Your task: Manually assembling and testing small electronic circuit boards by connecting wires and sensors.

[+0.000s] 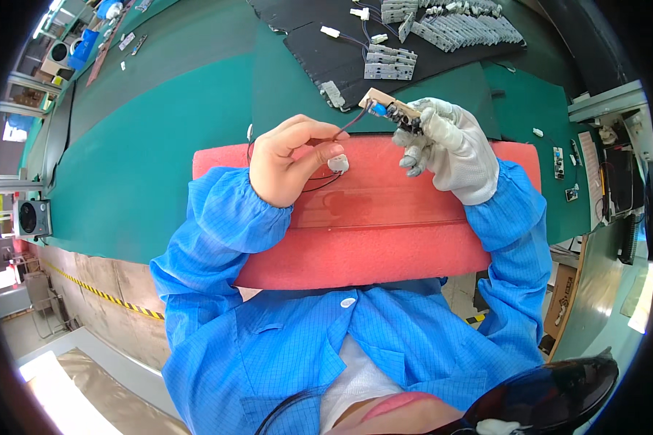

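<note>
My right hand (457, 148), in a white glove, grips a small circuit board (386, 98) by its right end. The board is tan along its edge and tilted, with a blue part and dark components on its near side. Dark thin wires (357, 120) run from the board's left end to my bare left hand (286, 161), whose thumb and forefinger pinch them. Just beside those fingertips hangs a white connector (338, 164) on dark leads. Another small white plug (250, 132) shows past the back of my left hand. Both hands are above a red foam pad (363, 257).
Beyond the pad, a black sheet (312, 54) bears rows of grey modules (471, 30) with wires and white plugs. A single grey piece (332, 94) lies at its near edge. Small boards (559, 163) lie at the right on the green mat (138, 145), near a metal frame (609, 104).
</note>
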Demonstrator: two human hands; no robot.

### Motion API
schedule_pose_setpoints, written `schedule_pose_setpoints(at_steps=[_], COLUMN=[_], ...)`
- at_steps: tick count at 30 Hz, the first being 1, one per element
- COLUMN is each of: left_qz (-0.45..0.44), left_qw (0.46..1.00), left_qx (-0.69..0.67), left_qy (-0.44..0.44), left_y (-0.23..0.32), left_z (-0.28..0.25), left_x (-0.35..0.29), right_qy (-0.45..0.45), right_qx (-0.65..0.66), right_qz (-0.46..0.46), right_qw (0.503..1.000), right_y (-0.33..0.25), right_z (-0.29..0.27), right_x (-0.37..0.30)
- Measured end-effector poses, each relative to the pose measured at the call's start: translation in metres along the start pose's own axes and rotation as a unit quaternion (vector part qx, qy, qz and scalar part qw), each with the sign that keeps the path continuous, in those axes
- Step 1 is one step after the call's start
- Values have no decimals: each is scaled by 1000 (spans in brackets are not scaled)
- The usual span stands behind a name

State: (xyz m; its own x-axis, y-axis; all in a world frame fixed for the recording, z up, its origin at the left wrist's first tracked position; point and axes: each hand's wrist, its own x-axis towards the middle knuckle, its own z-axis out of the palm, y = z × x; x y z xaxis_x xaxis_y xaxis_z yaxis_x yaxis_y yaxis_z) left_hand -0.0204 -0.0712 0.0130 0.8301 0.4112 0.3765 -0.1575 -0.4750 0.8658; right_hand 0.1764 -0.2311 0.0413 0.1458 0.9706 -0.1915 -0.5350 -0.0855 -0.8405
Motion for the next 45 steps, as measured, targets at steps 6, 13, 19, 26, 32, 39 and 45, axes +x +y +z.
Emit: schedule_pose_setpoints(at_steps=[6, 13, 19, 26, 32, 39, 45], left_qz=[-118, -2, 89, 128, 127, 116, 131], left_qw=[979, 992, 983, 977, 979, 979, 976], left_qx=[-165, 71, 147, 164, 157, 164, 170], left_qy=[-10, -104, -60, -45, -26, -22, -19], left_y=[3, 14, 1, -2, -1, 2, 0], left_z=[3, -10, -5, -8, -9, -10, -11], left_x=[-4, -2, -1, 2, 1, -1, 0], right_qy=[64, 113, 123, 148, 164, 160, 160], right_qx=[-199, -428, -344, -333, -305, -293, -298], right_qz=[-123, -242, -148, 35, 13, -30, -58], right_qw=[970, 864, 919, 930, 938, 942, 939], right_y=[3, -2, 0, 0, 1, 2, 9], right_z=[6, -4, 4, -1, -1, -3, -13], right_x=[1, -13, 1, 5, 8, 6, 7])
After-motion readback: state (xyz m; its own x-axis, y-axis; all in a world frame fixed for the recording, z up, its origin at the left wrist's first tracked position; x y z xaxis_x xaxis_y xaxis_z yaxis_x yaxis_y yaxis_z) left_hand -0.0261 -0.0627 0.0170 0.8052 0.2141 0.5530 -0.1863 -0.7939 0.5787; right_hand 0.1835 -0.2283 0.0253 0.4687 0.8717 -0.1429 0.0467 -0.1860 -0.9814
